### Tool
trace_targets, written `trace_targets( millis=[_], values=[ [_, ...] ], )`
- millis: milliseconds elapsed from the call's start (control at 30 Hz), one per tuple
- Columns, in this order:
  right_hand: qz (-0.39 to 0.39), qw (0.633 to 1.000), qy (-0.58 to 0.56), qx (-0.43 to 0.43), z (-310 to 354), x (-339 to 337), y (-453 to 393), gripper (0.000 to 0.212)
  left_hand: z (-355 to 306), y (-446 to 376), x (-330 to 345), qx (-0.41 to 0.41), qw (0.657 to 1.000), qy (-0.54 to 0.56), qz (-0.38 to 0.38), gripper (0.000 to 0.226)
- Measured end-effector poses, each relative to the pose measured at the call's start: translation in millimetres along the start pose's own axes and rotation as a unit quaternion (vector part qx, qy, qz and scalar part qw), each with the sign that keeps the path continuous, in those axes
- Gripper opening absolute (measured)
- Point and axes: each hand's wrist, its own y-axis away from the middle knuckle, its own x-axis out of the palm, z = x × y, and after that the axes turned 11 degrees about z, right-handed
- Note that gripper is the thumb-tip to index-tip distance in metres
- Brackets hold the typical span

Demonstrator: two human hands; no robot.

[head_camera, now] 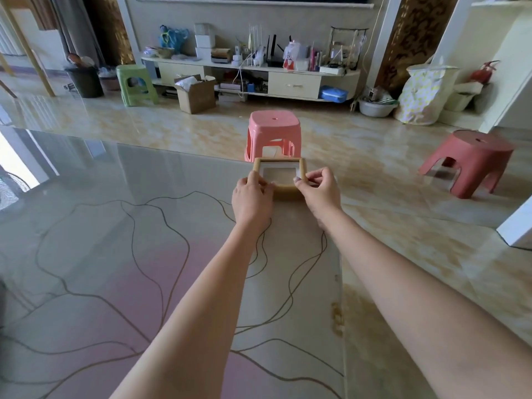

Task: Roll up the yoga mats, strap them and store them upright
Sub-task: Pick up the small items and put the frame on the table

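- Two hands meet at the centre of the frame, at the far right corner of a large mat [149, 283] that lies flat across the lower left and middle of the picture.
- My left hand [251, 198] and my right hand [319, 191] both pinch the near rim of a small tan square frame [278, 174], which looks like an upturned stool sitting on that corner of the mat; fingers curl over the rim on each side.
- The mat is pale with pink patches and looping brown lines. It is fully unrolled, no strap in sight.
- I judge the step in hand as clearing the mat before rolling. Rolling itself is not yet begun.
- Next, I think the tan frame must be lifted off and set on bare floor, then both hands must take one short edge of the mat.
- The mat's right edge runs down from my hands toward the lower middle; beyond it is glossy tiled floor [403, 254], open to the right.
- A pink stool [273, 131] stands just behind the tan frame, crowding the far edge.
- A red stool [466, 162] sits well apart at the right.
- A cluttered low cabinet [293, 82] lines the top of the frame, far from the mat.
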Motion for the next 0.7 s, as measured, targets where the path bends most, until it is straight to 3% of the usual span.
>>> trace_targets(
  millis=[67, 167, 233, 333, 467, 567, 633, 700],
  values=[
    [0.0, 0.995, -0.097, 0.003, -1, -2, -1, 0.041, -2, 1, 0, -0.005, 0.997, 0.067, 0.024, 0.042],
    [0.035, 0.987, -0.157, -0.024, 1, -2, 8, 0.07, -6, 5, -3, 0.003, 0.986, 0.152, 0.073, 0.107],
    [0.041, 0.984, -0.156, -0.08, 5, 7, 17, 0.067, -6, 4, -4, 0.004, 0.985, 0.155, 0.078, 0.136],
    [-0.001, 0.98, -0.059, -0.191, 14, 24, 31, 0.058, -2, -2, -4, 0.041, 0.969, 0.24, 0.054, 0.148],
    [0.076, 0.958, 0.049, -0.273, 25, 34, 49, 0.044, 12, -11, -13, 0.077, 0.918, 0.38, 0.081, 0.143],
    [0.139, 0.956, -0.022, -0.259, 24, 37, 55, 0.029, 28, -16, -31, 0.108, 0.851, 0.498, 0.127, 0.1],
    [0.113, 0.963, -0.047, -0.239, 21, 37, 50, 0.024, 30, -13, -40, 0.074, 0.783, 0.602, 0.138, 0.075],
    [0.108, 0.967, -0.041, -0.225, 20, 36, 44, 0.024, 28, -10, -44, 0.056, 0.763, 0.627, 0.149, 0.07]
  ],
)
